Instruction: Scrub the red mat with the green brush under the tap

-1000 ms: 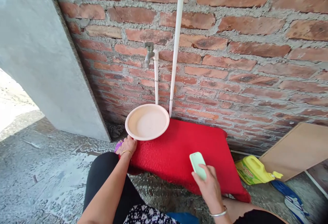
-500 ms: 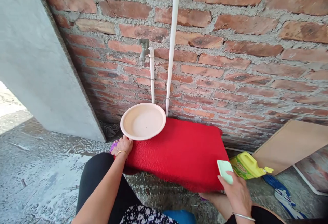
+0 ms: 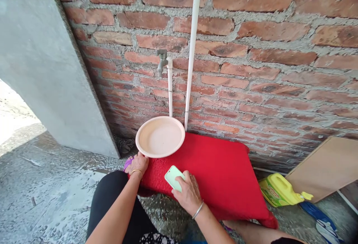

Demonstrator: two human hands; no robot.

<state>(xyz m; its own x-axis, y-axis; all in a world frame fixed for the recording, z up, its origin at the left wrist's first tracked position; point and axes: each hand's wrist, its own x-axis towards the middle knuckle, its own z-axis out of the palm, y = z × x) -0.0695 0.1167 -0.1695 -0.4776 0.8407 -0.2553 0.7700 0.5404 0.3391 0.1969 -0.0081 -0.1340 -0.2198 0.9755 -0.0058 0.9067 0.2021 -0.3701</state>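
A red cloth (image 3: 218, 169) lies spread over a low bench-like support and hangs down its near side. My left hand (image 3: 140, 163) is closed on the cloth's left edge, right beside the basin's rim. In my right hand (image 3: 189, 191) is a pale green scrub brush (image 3: 172, 176), its smooth back up and its underside hidden, held over the near left part of the cloth. I cannot tell whether the brush touches the cloth. A round cream basin (image 3: 161, 139) sits at the cloth's far left corner; it shows no contents.
A tap (image 3: 162, 61) on a white pipe stands above the basin against the brick wall (image 3: 268, 65). A grey slab (image 3: 64, 72) leans at the left. Right of the cloth lie a yellow jug (image 3: 281, 191), a tan board (image 3: 324, 165) and blue flip-flops (image 3: 321, 218). The floor is wet.
My right hand has swung left with the brush, from the cloth's right edge to its left part near the basin. My left hand stays at the cloth's left edge. The view has shifted slightly.
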